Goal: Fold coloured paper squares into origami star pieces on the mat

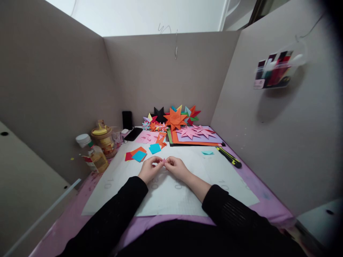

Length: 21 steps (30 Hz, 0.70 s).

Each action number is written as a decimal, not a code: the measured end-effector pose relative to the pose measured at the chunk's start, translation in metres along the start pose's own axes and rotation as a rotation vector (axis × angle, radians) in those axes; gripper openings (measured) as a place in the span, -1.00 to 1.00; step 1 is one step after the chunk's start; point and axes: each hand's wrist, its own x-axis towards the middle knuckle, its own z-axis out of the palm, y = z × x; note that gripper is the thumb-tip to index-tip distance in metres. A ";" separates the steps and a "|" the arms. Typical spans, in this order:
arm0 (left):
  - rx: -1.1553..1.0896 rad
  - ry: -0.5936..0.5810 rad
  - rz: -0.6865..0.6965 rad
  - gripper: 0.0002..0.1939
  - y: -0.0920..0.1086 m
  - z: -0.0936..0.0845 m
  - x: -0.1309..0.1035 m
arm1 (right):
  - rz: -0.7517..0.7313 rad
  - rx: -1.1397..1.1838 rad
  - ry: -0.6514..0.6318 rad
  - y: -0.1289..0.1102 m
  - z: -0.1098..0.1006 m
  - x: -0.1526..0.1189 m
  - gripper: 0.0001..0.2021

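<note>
Pinching a small pink paper piece [164, 162] over a white sheet [171, 205]

Grey panels [171, 75] wall in the table on the left, the right and the far side, with a pale wall showing above the far one. On the right panel hangs a clear holder [276, 69] with coloured cards inside. The table [273, 205] wears a pink cover, and the white sheet, marked with faint grey numerals, spreads over most of it.

Toward the back lies a stack of coloured sheets [197, 142], with pink paper stars [189, 131] on top. Behind and beside it, folded stars crowd together, a large orange star [175, 118] foremost. Along the left edge stand a tub with a yellow lid [103, 141] and a bottle with a white cap [98, 159]. A black and yellow cutter [229, 158] lies at the right. Blue, orange and red paper squares [139, 156] lie beyond the left hand [150, 168]; a folded light-blue piece [207, 152] lies beyond the right hand [178, 168].

Both hands meet near the middle of the white sheet. On each, thumb and fingers close to a fine pinch, grasping the pink piece between them; its exact fold is too small to tell.
</note>
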 end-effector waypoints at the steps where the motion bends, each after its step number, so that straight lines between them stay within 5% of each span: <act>1: 0.013 -0.005 0.009 -0.73 -0.002 0.000 0.000 | 0.004 -0.013 -0.012 0.000 0.000 0.000 -0.83; 21: -0.025 -0.102 -0.068 -0.78 0.005 -0.001 -0.001 | -0.044 -0.001 -0.060 -0.001 -0.001 -0.002 -0.90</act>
